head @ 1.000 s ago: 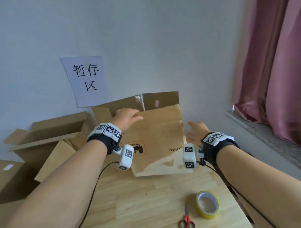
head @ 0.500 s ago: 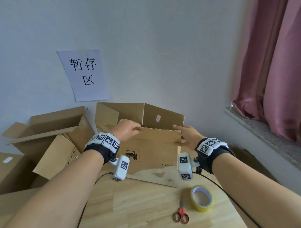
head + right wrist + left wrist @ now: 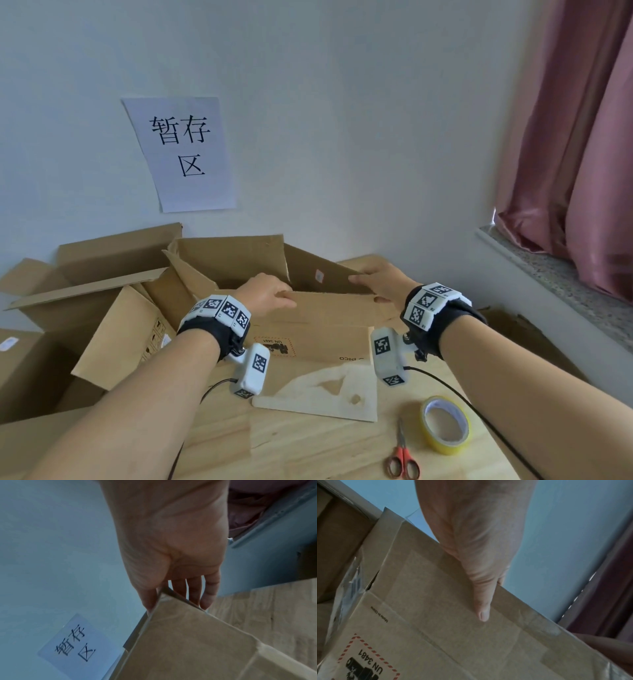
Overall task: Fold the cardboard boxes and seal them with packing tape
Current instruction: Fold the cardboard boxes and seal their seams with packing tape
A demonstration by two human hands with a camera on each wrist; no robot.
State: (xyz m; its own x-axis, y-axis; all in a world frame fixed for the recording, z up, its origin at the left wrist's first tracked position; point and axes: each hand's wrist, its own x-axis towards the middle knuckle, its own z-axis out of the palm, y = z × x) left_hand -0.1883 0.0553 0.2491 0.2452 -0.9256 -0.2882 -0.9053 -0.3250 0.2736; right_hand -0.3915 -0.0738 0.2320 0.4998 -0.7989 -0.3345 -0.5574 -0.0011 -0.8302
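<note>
A brown cardboard box (image 3: 318, 339) with a "UN 3481" label stands opened out on the wooden table (image 3: 308, 448), its flaps up. My left hand (image 3: 265, 294) pinches the near flap's top edge, thumb (image 3: 483, 609) flat on the outside and fingers hidden behind. My right hand (image 3: 380, 282) grips the box's right top corner, thumb (image 3: 149, 600) on one side of the cardboard (image 3: 197, 642) and fingers on the other. A roll of yellow packing tape (image 3: 445, 425) lies on the table at the front right, red-handled scissors (image 3: 402, 457) beside it.
Several other opened cardboard boxes (image 3: 92, 308) are piled at the left against the wall. A paper sign (image 3: 181, 152) hangs on the wall behind. A stone window sill (image 3: 561, 274) and pink curtain (image 3: 582, 137) stand at the right. Wrist camera cables trail over the table.
The box was a flattened sheet tilted up; it has been spread open into a box shape. My right hand moved from beside it onto its right corner, and both hands shifted nearer.
</note>
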